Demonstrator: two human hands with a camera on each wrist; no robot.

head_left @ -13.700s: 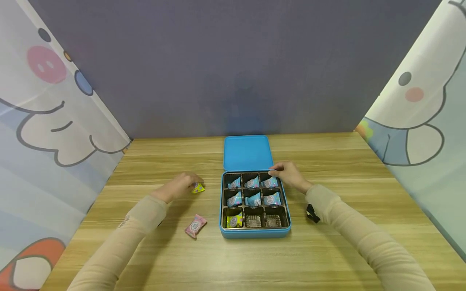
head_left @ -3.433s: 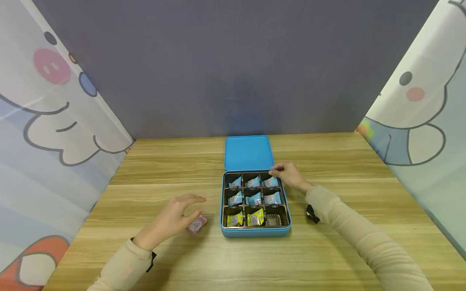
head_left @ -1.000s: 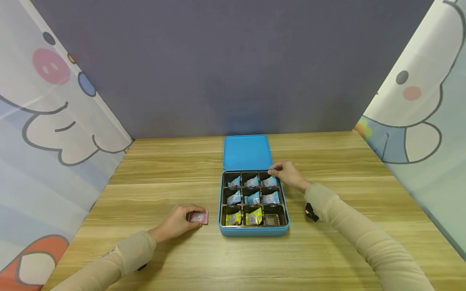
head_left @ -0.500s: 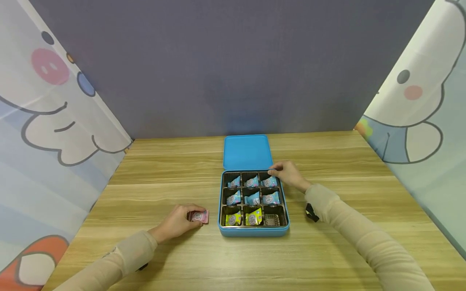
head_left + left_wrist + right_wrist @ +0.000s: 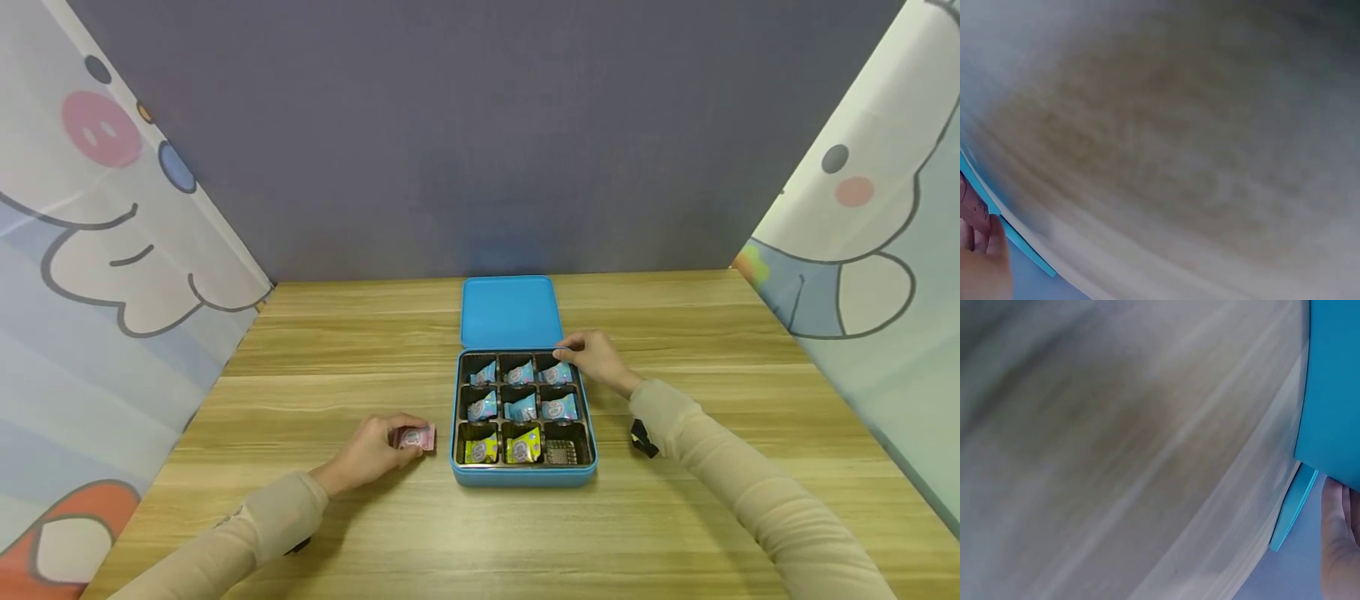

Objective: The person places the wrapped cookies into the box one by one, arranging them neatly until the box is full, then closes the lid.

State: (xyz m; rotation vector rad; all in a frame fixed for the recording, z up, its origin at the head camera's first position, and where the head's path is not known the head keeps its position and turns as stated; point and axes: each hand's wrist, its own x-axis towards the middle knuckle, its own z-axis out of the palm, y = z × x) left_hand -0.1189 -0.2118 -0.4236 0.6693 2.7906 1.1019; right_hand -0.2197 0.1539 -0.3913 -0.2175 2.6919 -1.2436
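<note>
My left hand (image 5: 372, 452) pinches a pink wrapped candy (image 5: 417, 437) between thumb and fingers, left of the blue tin box (image 5: 522, 477). The candy (image 5: 972, 206) also shows at the left edge of the left wrist view. My right hand (image 5: 596, 361) holds the back right corner of the tin, thumb over the rim; in the right wrist view that hand (image 5: 1340, 544) is partly cut off. Inside the tin, a dark divided tray holds blue wrapped candies (image 5: 522, 407) in the back and middle rows. Two yellow candies (image 5: 522, 447) occupy the front left and front middle compartments; the front right compartment (image 5: 561, 451) holds none.
The tin's blue lid (image 5: 511, 312) lies folded back behind it. A wooden table (image 5: 480, 542) spreads around the tin, with a dark grey wall (image 5: 480, 150) at the back. Cartoon-printed curtains (image 5: 862, 250) hang on both sides.
A yellow candy, earlier at my left hand on the table, now lies in the front middle compartment. My left hand has since gripped the pink candy and shifted it slightly towards the tin.
</note>
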